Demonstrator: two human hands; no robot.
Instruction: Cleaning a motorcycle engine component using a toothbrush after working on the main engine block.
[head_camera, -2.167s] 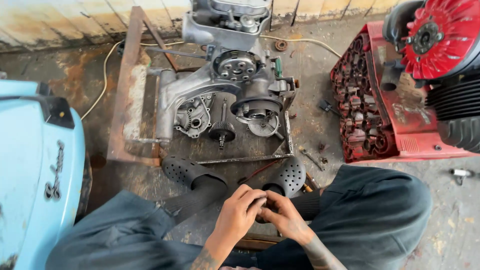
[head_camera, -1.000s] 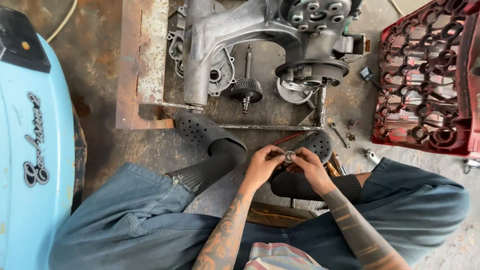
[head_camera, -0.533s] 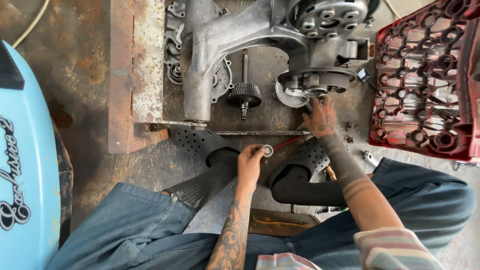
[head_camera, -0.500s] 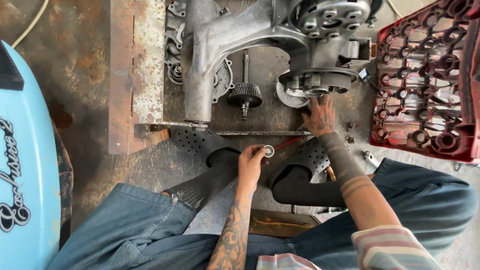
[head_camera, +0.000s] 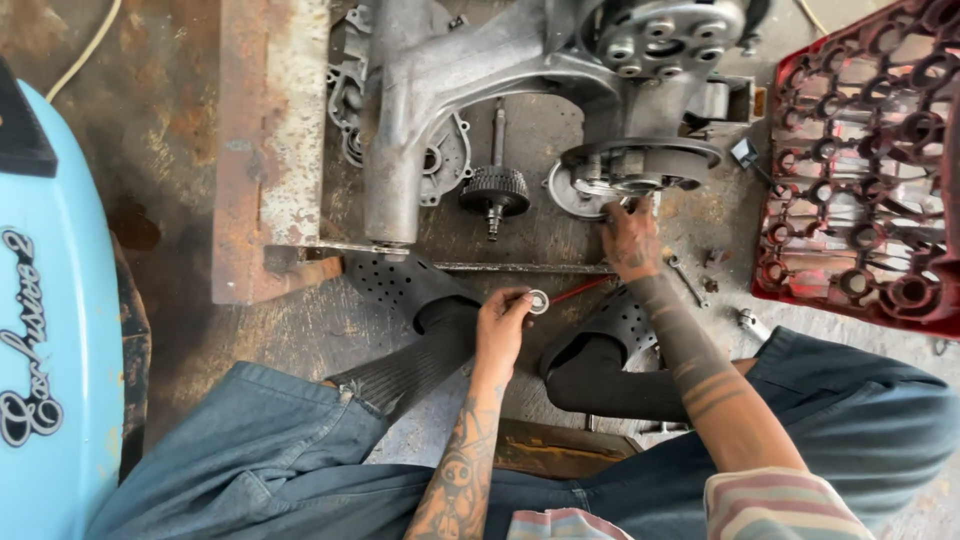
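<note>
Head cam, looking down. My left hand (head_camera: 503, 330) sits low centre, between my knees, fingers closed round a small ring (head_camera: 538, 302), a bearing or washer, pinched at the fingertips. Ring is held clear of the floor, just above the black perforated shoe (head_camera: 400, 283) on my left foot.

My right hand (head_camera: 628, 240) reaches fwd to the engine (head_camera: 480, 60). Fingertips are at the underside of the round drum (head_camera: 640, 160) on the engine's right end, touching a plate there. Can't tell if it's gripping anything; fingertips hidden against the metal.

Engine lies on a rusty steel frame (head_camera: 265, 150). A geared shaft (head_camera: 495, 190) stands loose, just beside the casing, approx centre of frame.

Small spanner (head_camera: 687, 280) lies on the floor, just right of my right wrist. Red crate (head_camera: 860, 170) w/ round pockets sits far right, well apart from both hands. Light blue panel (head_camera: 50, 330) fills the left edge.

Floor is stained concrete, oily. Both legs in blue trousers, second black shoe (head_camera: 615, 325) under my right forearm.
</note>
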